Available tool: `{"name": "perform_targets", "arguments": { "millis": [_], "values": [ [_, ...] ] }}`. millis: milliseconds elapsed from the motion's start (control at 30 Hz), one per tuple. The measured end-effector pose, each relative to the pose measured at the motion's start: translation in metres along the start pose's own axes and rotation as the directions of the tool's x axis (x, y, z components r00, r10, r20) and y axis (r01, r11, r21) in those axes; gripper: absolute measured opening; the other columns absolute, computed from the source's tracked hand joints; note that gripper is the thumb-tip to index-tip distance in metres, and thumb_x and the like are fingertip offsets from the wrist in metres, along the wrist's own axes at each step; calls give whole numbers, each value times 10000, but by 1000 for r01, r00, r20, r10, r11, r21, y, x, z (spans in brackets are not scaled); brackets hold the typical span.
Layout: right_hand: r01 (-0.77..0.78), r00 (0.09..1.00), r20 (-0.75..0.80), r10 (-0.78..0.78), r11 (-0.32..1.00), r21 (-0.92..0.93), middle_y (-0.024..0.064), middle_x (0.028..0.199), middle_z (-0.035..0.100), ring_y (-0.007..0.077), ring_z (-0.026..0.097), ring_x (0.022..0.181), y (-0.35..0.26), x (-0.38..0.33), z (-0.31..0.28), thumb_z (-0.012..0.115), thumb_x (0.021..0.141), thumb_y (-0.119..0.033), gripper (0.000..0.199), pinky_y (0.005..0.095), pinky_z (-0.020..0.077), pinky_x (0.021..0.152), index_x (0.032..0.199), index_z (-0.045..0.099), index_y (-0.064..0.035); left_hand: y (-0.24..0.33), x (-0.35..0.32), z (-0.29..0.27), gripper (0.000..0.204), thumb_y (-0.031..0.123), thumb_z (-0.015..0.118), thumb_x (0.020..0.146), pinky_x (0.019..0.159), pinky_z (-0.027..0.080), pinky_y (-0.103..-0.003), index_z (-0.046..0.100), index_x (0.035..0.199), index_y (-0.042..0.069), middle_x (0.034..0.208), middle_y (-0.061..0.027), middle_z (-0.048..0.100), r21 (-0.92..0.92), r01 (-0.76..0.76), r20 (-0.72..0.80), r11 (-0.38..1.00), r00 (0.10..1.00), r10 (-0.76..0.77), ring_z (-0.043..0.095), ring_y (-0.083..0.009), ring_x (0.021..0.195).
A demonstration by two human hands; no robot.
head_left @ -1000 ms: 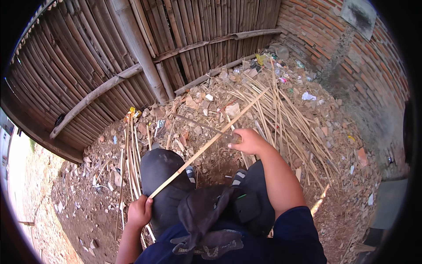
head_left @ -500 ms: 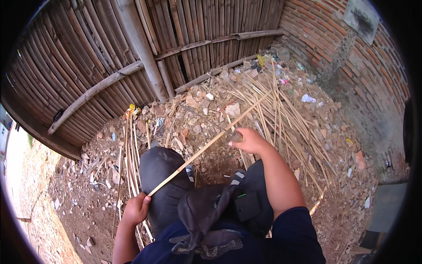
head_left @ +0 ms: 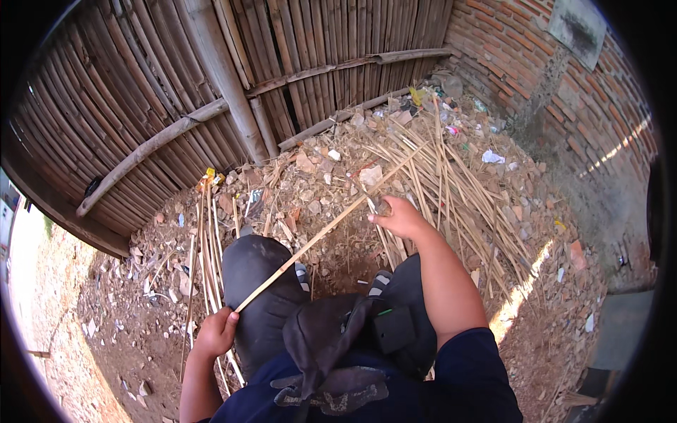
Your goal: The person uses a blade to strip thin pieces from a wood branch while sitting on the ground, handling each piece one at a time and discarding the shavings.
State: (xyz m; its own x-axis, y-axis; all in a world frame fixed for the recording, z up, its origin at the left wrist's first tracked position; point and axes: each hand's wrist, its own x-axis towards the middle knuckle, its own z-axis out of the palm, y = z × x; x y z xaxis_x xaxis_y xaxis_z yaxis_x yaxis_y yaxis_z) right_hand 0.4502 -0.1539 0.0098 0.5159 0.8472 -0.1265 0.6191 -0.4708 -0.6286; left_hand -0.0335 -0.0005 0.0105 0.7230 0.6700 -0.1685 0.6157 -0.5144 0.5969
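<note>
A long, pale bamboo strip (head_left: 303, 250) slants from lower left to upper right across my lap. My left hand (head_left: 216, 331) is closed on its lower end, thumb on top, beside my left knee. Near the strip's upper half, my right hand (head_left: 399, 217) is closed, thumb pointing left. It seems to grip a dark, thin, blade-like tool, mostly hidden by the fingers and the strip. I cannot tell whether its edge touches the strip.
Many bamboo strips (head_left: 465, 204) lie piled at the right; a smaller bundle (head_left: 210, 247) lies beside my left knee. Rubble and litter cover the ground. A bamboo wall (head_left: 310, 42) stands ahead, and a brick wall (head_left: 504, 53) at the right.
My right hand has shifted slightly left, and the dark tool shows less beyond the strip. The strip's far end has moved slightly left. Sunlight has brightened on the right.
</note>
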Motion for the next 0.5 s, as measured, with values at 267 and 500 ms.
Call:
{"name": "perform_targets", "arguments": {
  "millis": [267, 500],
  "values": [
    [93, 995, 39, -88, 986, -139, 251, 963, 696, 378, 684, 913, -45, -20, 8, 796, 828, -412, 527, 433, 527, 817, 1158, 676, -19, -4, 1, -3, 448, 388, 471, 1059, 647, 456, -509, 529, 832, 7, 714, -244, 591, -5, 4, 29, 1000, 1000, -4, 593, -477, 721],
    [65, 995, 73, -61, 996, -60, 259, 960, 696, 383, 687, 915, -18, -8, 4, 796, 826, -408, 545, 440, 527, 811, 1149, 664, 10, -4, 1, -2, 460, 400, 461, 1063, 659, 465, -495, 524, 828, 10, 710, -228, 588, -26, 35, 42, 999, 999, -34, 598, -437, 702]
  ]
}}
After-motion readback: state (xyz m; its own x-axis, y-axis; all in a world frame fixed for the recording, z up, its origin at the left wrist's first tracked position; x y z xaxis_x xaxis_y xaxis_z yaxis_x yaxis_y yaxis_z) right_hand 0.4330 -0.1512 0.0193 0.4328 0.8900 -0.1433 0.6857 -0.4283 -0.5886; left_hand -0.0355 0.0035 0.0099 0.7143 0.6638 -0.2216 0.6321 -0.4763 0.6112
